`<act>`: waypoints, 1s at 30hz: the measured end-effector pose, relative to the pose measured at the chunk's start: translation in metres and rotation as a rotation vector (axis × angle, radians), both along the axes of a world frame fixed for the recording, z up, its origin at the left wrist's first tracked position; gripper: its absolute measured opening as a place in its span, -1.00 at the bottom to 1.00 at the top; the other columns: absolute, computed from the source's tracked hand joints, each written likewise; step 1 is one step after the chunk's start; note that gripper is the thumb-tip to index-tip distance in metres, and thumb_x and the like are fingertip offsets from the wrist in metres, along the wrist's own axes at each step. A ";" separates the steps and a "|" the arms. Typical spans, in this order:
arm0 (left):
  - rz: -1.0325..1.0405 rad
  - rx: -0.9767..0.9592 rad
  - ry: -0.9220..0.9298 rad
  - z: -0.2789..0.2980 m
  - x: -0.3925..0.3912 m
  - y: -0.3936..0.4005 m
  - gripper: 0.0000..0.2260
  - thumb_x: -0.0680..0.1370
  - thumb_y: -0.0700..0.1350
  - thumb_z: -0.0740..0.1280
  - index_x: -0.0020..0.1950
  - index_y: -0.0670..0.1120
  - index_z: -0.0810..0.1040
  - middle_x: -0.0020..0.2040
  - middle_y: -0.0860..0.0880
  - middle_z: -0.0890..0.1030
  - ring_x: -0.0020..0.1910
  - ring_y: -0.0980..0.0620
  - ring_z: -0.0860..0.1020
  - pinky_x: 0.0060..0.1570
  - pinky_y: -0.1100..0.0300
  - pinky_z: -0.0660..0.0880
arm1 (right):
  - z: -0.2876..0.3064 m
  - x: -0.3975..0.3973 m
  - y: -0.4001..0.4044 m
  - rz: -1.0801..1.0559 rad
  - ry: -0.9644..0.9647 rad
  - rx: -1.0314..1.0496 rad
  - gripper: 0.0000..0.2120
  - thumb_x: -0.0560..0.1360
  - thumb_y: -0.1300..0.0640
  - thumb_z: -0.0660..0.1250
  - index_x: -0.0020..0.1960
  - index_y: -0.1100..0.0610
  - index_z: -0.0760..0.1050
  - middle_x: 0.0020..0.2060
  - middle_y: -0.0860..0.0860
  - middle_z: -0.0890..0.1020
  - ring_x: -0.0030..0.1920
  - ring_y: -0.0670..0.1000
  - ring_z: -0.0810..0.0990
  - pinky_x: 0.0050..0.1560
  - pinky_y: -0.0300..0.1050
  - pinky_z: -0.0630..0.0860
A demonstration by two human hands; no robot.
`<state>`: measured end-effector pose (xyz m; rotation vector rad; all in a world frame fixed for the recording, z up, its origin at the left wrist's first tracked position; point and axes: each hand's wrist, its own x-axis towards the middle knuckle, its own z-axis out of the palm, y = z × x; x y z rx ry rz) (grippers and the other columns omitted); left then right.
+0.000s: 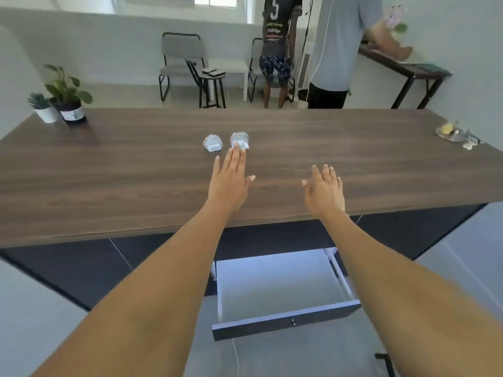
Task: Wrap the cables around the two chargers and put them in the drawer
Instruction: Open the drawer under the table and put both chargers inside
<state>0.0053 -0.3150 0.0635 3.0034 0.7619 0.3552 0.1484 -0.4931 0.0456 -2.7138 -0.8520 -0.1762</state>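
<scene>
Chargers: left charger [212, 143] and right charger [239, 140] are sitting wrapped at 12 o'clock on the tabletop [109, 170].
Fingers: left hand [228, 180] is reaching flat toward the right charger; right hand [324, 190] is hovering, fingers straight.
Left: drawer [283, 321] is gaping at 6 o'clock, awaiting both.

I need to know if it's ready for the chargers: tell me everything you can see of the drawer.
The drawer hangs pulled out below the near edge of the wooden table, under the person's arms. Its front panel is dark grey with a small lock or knob at mid-width; the inside looks pale, smooth and bare. A light rail shows along its right side. Neither hand touches it.
</scene>
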 end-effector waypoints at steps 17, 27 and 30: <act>0.079 -0.278 0.103 -0.025 0.083 0.199 -0.38 0.63 0.08 0.08 0.54 -0.17 -0.13 0.55 -0.17 -0.20 0.54 -0.10 -0.14 0.48 -0.06 -0.09 | -0.014 0.070 0.242 0.166 0.149 -0.007 -0.43 0.60 -0.03 0.12 0.52 0.09 0.01 0.52 0.17 0.01 0.52 0.15 -0.04 0.48 0.07 0.03; -0.061 -0.490 -0.021 -0.071 0.133 0.249 -0.33 0.59 0.17 0.14 0.55 -0.10 -0.06 0.57 -0.13 -0.02 0.53 -0.20 -0.05 0.48 -0.13 0.02 | -0.051 0.113 0.298 0.260 0.234 0.079 -0.38 0.55 -0.10 0.22 0.51 0.03 0.08 0.53 0.12 0.00 0.51 0.19 0.05 0.42 0.18 0.20; -0.124 -0.562 -0.135 -0.079 0.133 0.246 -0.33 0.56 0.13 0.23 0.53 -0.13 0.03 0.55 -0.15 0.09 0.53 -0.15 0.04 0.47 -0.06 0.10 | -0.058 0.111 0.302 0.273 0.217 0.171 -0.41 0.53 -0.04 0.27 0.49 0.04 0.15 0.52 0.14 0.05 0.49 0.20 0.12 0.37 0.17 0.30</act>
